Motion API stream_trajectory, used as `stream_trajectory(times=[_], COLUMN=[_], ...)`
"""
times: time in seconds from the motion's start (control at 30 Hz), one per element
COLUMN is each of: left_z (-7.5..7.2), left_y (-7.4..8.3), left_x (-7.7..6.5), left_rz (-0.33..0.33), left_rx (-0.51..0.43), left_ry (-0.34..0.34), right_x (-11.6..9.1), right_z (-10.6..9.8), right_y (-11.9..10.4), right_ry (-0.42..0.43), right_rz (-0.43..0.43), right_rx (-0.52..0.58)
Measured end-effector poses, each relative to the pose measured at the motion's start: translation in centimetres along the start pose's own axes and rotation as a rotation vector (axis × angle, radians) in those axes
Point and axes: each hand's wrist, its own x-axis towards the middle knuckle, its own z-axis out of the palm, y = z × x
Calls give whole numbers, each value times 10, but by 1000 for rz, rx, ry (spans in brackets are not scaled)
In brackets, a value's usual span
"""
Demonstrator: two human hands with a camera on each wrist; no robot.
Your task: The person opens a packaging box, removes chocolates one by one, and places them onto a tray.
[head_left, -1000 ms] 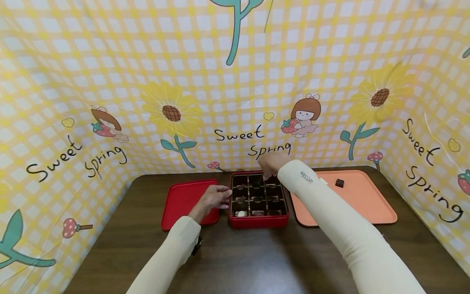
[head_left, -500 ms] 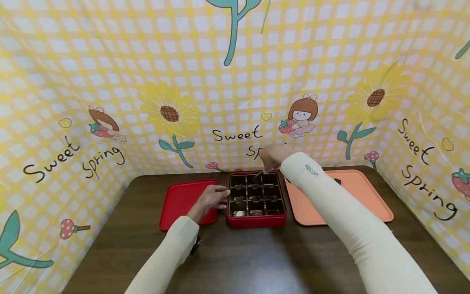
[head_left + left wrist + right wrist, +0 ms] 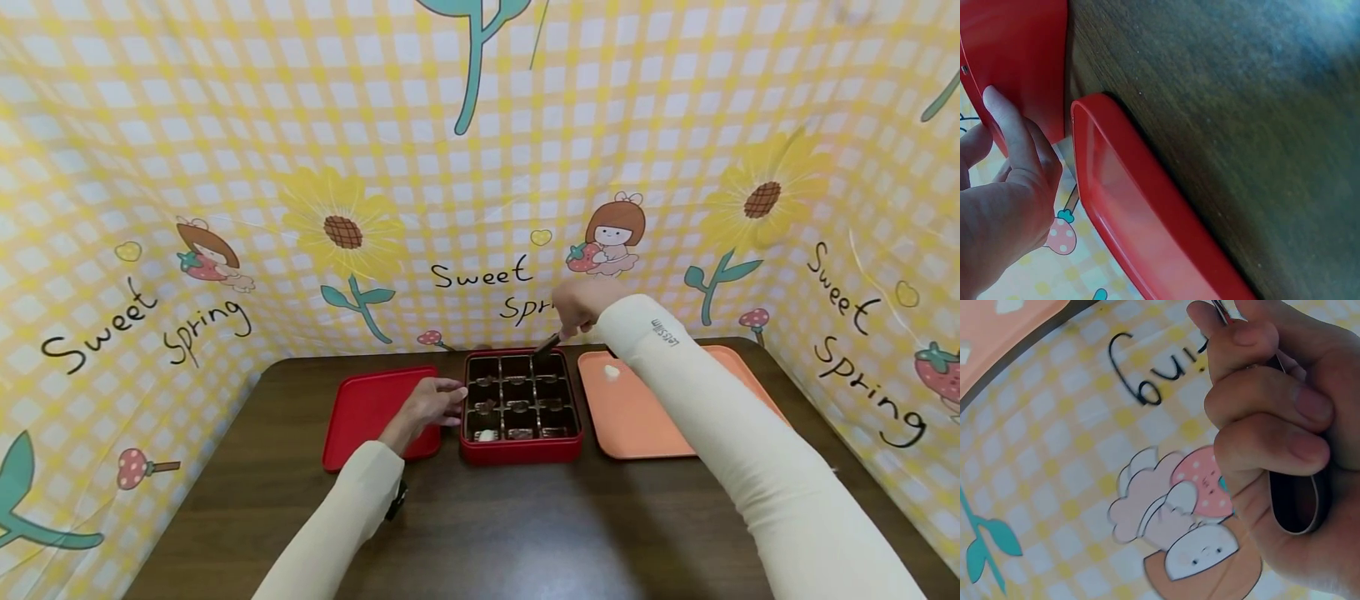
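Though handheld, tongs (image 3: 547, 343) partly visible

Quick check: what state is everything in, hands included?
Red box: open, white piece in near-left compartment
Red lid: off, lying inside up
Dark tongs: gripped, slanting; tips' gap unclear
Orange tray: flat, partly hidden, white pieces on it
Left hand: touching the box's left side
Right hand: curled round the tongs
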Motion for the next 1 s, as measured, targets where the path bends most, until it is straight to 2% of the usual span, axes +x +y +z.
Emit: stream_trajectory(times=[0.3,0.57,0.73,0.87,1.0], left_z=[0,1,1,1,1], left_y=[0,0,0,0,0], left_x=[0,0,0,1,0], left_rz=[6,3,13,12,3], left_rx=[-5,-12,-12,-12,-15], left_ry=[0,1,0,1,4], right_x=[-13,-23,-25,-23,-22], right_z=[5,20,32,41,49], right_y=[26,50,64,72,77], right_ry=[0,-42,-54,-78,-89], right_rz=[32,110,92,69,89], right_rx=[-52,76,85,41,28])
